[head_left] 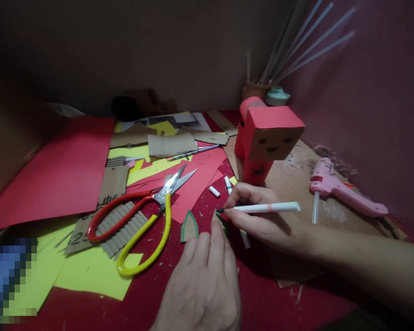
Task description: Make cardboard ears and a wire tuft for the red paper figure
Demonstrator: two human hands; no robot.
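Note:
My left hand [207,276] presses a small cardboard piece [216,215] down on the table with its fingertips, which cover most of it. Closed in a writing grip, my right hand [258,216] holds a white marker [272,208], its dark green tip touching or very near that piece. Just left of it lies a pointed cardboard piece [190,227] with a green border. The open scissors [148,220], with one red and one yellow handle, rest left of my hands. Behind my right hand stands a red box figure [267,138] with a cardboard face.
A white marker cap [214,191] and another white marker [228,185] lie beyond my hands. The pink glue gun [344,188] is at the right on a brown board [296,184]. Red sheets [65,170], yellow paper [96,276] and cardboard scraps [170,145] cover the left and back.

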